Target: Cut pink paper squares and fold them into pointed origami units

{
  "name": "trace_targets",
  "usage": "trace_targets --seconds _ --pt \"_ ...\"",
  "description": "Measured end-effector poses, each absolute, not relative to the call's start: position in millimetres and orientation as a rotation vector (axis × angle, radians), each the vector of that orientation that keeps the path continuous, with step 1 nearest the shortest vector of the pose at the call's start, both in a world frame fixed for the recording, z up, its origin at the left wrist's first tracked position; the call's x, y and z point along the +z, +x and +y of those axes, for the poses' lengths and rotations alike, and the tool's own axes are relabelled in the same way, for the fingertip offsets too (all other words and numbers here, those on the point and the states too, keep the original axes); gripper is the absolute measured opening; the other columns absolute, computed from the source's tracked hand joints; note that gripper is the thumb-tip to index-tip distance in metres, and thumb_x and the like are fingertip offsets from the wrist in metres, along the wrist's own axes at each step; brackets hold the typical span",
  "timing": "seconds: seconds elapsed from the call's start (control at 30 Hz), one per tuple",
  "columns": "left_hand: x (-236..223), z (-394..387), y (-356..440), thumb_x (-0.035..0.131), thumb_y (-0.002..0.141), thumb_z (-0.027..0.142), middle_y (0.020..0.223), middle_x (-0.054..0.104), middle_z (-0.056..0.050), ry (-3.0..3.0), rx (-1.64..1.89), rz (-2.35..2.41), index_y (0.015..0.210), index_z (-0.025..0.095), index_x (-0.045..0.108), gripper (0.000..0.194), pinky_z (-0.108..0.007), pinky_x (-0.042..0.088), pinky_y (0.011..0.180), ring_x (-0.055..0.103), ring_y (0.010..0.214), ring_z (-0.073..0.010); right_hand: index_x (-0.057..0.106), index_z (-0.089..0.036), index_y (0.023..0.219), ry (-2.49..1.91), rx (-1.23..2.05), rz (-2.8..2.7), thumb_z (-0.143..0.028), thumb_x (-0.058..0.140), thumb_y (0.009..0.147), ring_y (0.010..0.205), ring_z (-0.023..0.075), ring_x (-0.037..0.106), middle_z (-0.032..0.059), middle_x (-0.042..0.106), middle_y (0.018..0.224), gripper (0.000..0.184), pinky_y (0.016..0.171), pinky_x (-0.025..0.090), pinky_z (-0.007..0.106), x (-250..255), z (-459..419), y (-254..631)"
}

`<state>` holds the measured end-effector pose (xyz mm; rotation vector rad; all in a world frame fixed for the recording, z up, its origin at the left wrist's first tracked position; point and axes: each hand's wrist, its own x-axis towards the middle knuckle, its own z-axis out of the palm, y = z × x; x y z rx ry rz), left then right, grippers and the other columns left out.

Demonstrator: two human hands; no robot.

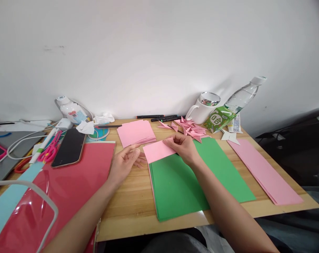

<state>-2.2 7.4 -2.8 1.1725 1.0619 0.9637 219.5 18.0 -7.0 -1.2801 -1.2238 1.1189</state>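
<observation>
My right hand [184, 146] pinches a small pink paper rectangle [158, 150] by its right end, thumb on the near face. Just left of that paper is my left hand [125, 161], its fingers loosely apart with nothing in them. The tips of some left fingers come close to the paper's left edge; whether they touch it I cannot tell. Under the held paper lies a stack of green paper sheets [180, 186]. Behind the hands sits a stack of pink paper squares [135, 133]. Several folded pink paper pieces [192, 127] are heaped beyond my right hand.
At the back right stand a white mug [203, 107], a green carton [219, 119] and a tilted water bottle [243, 95]. Pink strips [265, 172] lie to the right. On the left are a phone [69, 147], pink scissors [51, 147] and a red folder [77, 182]; a white cable [40, 195] crosses it.
</observation>
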Motion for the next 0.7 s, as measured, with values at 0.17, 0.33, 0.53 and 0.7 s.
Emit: trace_targets --seconds 0.17,0.33,0.53,0.7 --pt "-2 6 -1 0.08 0.063 0.044 0.073 0.073 -0.008 0.988 0.72 0.935 0.121 0.008 0.053 0.074 -0.029 0.057 0.055 0.07 0.064 -0.0219 0.067 -0.014 0.071 -1.243 1.205 -1.254 -0.048 0.075 0.066 0.054 0.0103 0.048 0.0009 0.061 0.063 0.036 0.049 0.034 0.024 -10 15 211" --pt "-4 3 -1 0.083 0.062 0.033 0.079 0.074 -0.008 0.972 0.623 0.95 0.111 0.01 0.061 0.059 -0.028 0.059 0.058 0.072 0.07 -0.0221 0.067 -0.015 0.073 -1.226 1.263 -1.205 -0.049 0.078 0.061 0.056 0.0121 0.054 0.002 0.065 0.066 0.037 0.051 0.04 0.024 -14 15 206" --pt "-4 2 -1 0.085 0.055 0.032 0.074 0.075 -0.007 0.98 0.629 1.054 0.087 0.01 0.069 0.042 -0.026 0.058 0.058 0.071 0.067 -0.02 0.068 -0.015 0.082 -1.202 1.324 -1.214 -0.046 0.078 0.063 0.059 0.012 0.057 0.0017 0.066 0.069 0.038 0.05 0.043 0.023 -17 15 206" --pt "-1 3 2 0.086 0.051 0.035 0.07 0.074 -0.006 0.979 0.691 1.095 0.08 0.01 0.068 0.043 -0.024 0.056 0.052 0.07 0.061 -0.019 0.066 -0.014 0.095 -1.206 1.469 -1.234 -0.038 0.086 0.05 0.057 0.0123 0.057 -0.0007 0.064 0.067 0.055 0.045 0.047 0.022 -17 15 206"
